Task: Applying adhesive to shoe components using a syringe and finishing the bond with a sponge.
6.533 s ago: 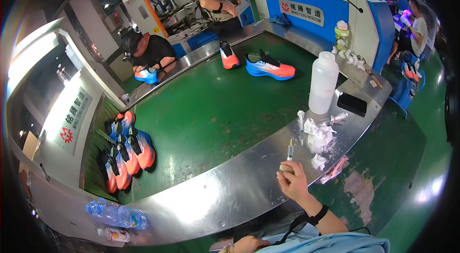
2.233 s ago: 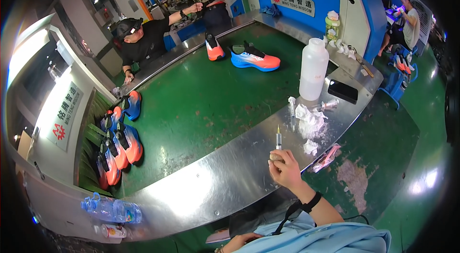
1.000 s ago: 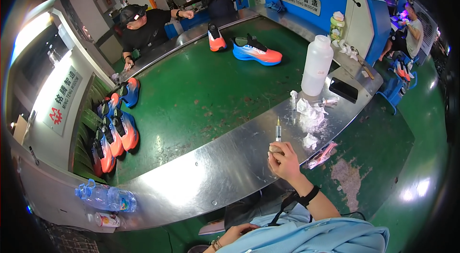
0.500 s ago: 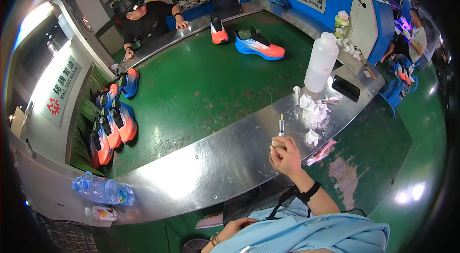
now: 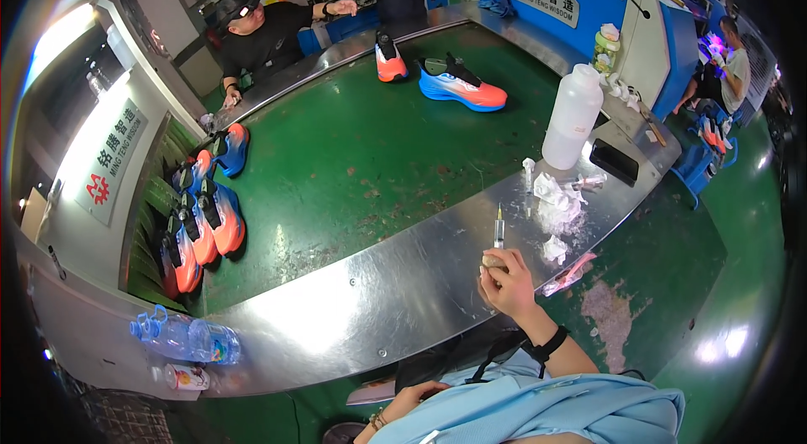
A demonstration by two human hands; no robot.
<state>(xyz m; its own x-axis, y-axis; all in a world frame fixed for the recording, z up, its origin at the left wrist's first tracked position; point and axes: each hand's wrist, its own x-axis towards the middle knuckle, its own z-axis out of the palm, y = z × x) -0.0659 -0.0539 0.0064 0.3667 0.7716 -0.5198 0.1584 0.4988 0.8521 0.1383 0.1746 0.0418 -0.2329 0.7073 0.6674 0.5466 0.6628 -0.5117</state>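
Note:
My right hand (image 5: 507, 286) is closed round a clear syringe (image 5: 499, 231), held upright above the metal edge of the table with its needle pointing up. Low in the picture, my left hand (image 5: 414, 400) rests by my lap against the light blue shirt; its fingers are partly hidden. Just right of the syringe lie crumpled white tissues (image 5: 556, 202), and a second syringe (image 5: 529, 178) seems to lie beside them. Behind the tissues stands a white translucent bottle (image 5: 573, 118), partly filled. A black phone (image 5: 614, 162) lies to its right.
Orange and blue sneakers (image 5: 462, 86) stand on the green belt (image 5: 353, 167), with several more (image 5: 220, 217) at the left. Clear plastic bottles (image 5: 187, 338) and a can (image 5: 187, 377) lie front left. A co-worker (image 5: 273, 36) sits across the far edge.
The co-worker across the belt has lifted one hand off the edge and holds it out to the right. The whole view has shifted slightly. My right hand keeps the syringe upright.

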